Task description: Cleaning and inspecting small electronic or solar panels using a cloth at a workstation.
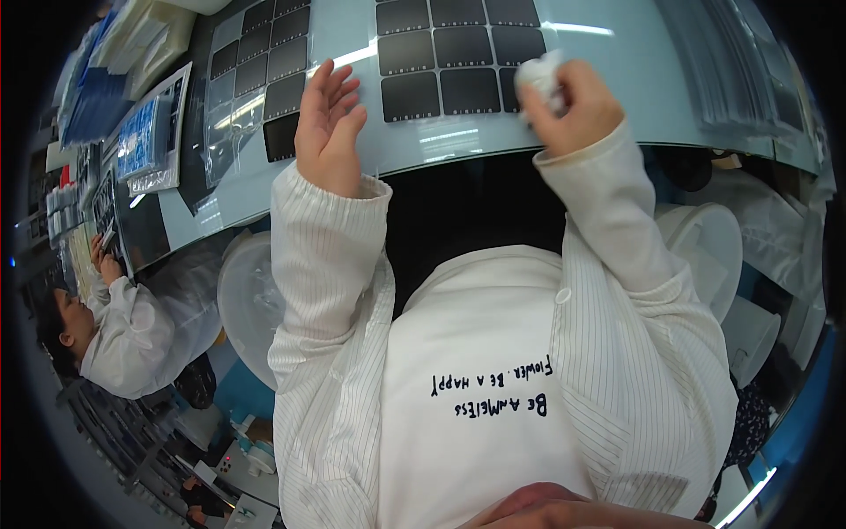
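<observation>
My right hand point(577, 110) is closed around a crumpled white cloth point(539, 78). It hovers at the lower right corner of a sheet of dark rectangular panels point(470, 91), set in rows with small marks along their lower edges. Whether the cloth touches the panels I cannot tell. My left hand point(330, 132) holds nothing, its fingers stretched out and pointing away from me. It is nearest to a second group of dark panels point(252, 74) on the left, beside the near edge of the glossy table point(423, 152).
Stacks of clear and blue sheets point(92, 93) and a blue film-covered piece point(144, 137) lie on the left. More clear sheets point(731, 62) are stacked at the right. White bins point(247, 304) stand under the table edge. A co-worker point(141, 335) sits at the left.
</observation>
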Available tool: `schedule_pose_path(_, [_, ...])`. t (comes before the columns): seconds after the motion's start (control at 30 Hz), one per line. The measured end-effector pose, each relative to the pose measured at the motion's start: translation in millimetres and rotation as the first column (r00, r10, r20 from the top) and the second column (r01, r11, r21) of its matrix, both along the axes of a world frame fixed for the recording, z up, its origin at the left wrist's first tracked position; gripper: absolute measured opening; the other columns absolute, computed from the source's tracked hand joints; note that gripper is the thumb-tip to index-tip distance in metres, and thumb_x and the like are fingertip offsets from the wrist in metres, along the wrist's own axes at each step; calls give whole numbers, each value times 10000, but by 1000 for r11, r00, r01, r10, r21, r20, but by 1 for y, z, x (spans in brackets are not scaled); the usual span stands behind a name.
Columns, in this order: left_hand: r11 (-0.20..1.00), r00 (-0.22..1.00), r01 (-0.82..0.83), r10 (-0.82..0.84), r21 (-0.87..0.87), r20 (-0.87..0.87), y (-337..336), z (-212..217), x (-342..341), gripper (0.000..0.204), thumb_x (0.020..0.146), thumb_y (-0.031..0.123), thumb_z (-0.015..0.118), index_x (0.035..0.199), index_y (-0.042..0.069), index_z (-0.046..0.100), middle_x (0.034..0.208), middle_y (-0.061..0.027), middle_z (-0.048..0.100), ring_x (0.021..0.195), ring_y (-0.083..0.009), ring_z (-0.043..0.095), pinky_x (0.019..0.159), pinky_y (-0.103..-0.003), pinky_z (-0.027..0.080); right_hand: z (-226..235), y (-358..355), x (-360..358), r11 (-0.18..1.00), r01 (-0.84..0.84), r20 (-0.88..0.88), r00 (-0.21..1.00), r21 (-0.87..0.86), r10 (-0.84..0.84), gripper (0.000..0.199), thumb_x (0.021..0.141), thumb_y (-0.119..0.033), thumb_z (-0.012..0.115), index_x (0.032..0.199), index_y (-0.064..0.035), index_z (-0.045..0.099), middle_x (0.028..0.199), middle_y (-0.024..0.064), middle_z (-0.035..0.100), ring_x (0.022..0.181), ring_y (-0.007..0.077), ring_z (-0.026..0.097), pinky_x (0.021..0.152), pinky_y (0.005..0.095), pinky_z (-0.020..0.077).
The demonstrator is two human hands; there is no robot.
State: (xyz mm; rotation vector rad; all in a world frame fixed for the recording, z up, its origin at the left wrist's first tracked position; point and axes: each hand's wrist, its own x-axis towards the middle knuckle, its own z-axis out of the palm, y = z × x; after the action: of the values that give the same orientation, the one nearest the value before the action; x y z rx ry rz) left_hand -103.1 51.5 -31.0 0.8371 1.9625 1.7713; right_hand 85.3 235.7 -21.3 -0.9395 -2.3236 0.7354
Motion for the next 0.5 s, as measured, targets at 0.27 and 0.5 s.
schedule_pose_path(0.27, [978, 812, 210, -176, 3, 556, -24, 45, -2, 599, 879, 67, 509, 1430, -31, 294, 1433, -225, 366, 1358, -334, 342, 1099, -419, 306, 8, 13, 1, 925, -379, -68, 923, -8, 378, 221, 770, -154, 724, 807, -14, 556, 700, 71, 539, 554, 173, 538, 510, 283, 435])
schedule_pose_path(0.5, [952, 690, 299, -265, 68, 673, -18, 46, -22, 606, 918, 103, 495, 1433, -70, 227, 1390, -295, 377, 1322, -345, 389, 1098, -405, 322, 20, 40, -6, 976, -182, 9, 983, 122, 183, 182, 778, -132, 702, 821, -22, 564, 714, 85, 525, 570, 182, 543, 520, 292, 437])
